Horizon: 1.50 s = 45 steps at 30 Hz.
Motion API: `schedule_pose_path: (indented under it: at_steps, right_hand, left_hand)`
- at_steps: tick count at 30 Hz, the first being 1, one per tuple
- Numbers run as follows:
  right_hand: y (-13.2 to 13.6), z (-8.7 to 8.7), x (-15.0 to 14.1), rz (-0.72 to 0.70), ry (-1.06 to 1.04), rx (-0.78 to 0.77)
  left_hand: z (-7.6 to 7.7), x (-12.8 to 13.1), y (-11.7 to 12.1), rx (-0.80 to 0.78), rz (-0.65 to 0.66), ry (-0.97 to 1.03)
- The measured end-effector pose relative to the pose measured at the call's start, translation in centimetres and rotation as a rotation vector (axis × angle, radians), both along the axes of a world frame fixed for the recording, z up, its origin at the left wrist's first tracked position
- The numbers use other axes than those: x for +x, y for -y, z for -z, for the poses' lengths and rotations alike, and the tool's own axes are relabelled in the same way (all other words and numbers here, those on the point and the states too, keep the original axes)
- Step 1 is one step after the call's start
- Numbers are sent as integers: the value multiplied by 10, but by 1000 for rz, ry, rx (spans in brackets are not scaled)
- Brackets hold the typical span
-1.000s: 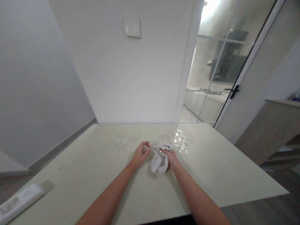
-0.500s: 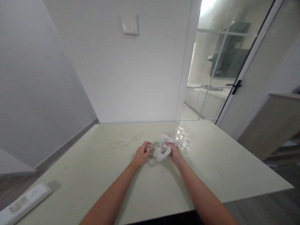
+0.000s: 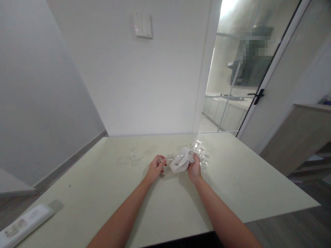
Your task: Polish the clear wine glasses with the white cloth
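Note:
My left hand (image 3: pixel 157 167) is closed on the foot of a small clear stemmed glass (image 3: pixel 169 158), which lies sideways between my hands. Its bowl end is mostly covered by a white cloth (image 3: pixel 181 161). My right hand (image 3: pixel 194 167) grips that cloth, bunched around the bowl, with the thumb on top. Just beyond the right hand stand several clear glasses (image 3: pixel 201 148), too blurred to separate. Another clear stemmed glass (image 3: pixel 133 155) stands apart, to the left of my left hand.
The pale table (image 3: pixel 93 203) reaches the white wall (image 3: pixel 150 86). A white power strip (image 3: pixel 27 220) lies at its near left edge. On the right are a glazed door with a black handle (image 3: pixel 256 95) and a wooden shelf unit (image 3: pixel 297 131).
The cloth has shifted and bunched differently around the glass bowl. My right hand has turned and moved slightly right; my left fingers have changed position on the foot.

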State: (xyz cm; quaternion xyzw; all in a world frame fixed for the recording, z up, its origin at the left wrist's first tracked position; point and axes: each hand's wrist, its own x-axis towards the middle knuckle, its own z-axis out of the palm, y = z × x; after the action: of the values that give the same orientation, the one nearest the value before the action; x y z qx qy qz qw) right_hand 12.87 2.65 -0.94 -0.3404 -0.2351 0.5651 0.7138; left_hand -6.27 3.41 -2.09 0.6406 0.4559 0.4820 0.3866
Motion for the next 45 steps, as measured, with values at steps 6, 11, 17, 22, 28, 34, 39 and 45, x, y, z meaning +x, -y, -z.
schedule_pose_path:
  at_steps: [6,11,17,22,28,34,39,45]
  right_hand:
    - [0,16,-2,-142,281,75]
    - [3,12,-4,-153,161,69]
    - [6,0,7,-91,-23,112]
    - [4,8,7,-152,205,21]
    - [10,11,9,-400,367,91]
    - [11,22,18,-408,533,102]
    - [6,28,21,-261,653,93]
    - [5,29,20,-354,735,122]
  left_hand:
    - [1,-6,-5,-48,-60,54]
    - [-2,-9,-5,-81,-1,96]
    - [-8,-5,-4,-75,35,183]
    - [-9,-5,-1,-94,58,118]
    - [-10,-9,5,-98,195,52]
    - [-15,-9,12,-57,266,28]
    - [-20,-9,14,-13,258,-26]
    - [-15,-12,11,-1,223,-68]
